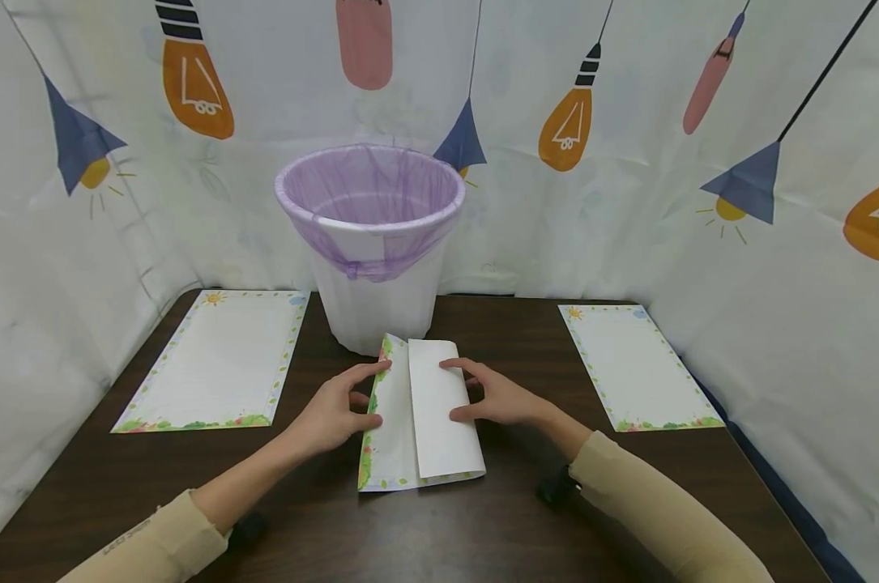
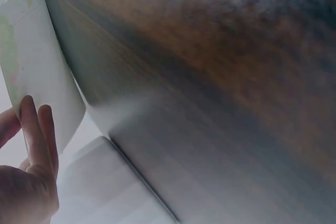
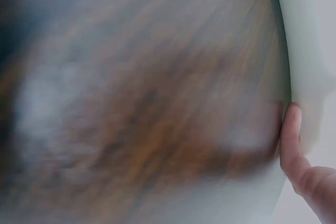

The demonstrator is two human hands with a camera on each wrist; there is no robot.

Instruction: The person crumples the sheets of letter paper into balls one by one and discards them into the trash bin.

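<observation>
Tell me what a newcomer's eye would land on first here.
Most likely the tall white bin with its purple liner, standing at the back of the dark table. Next, the partly folded sheet in front of it, with the left hand and right hand at its sides. Then the orange bulbs printed on the pale backdrop behind.

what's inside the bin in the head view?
A purple liner covers the visible inner wall of the bin. The bin's near side hides the bottom, so anything there can't be seen.
</observation>
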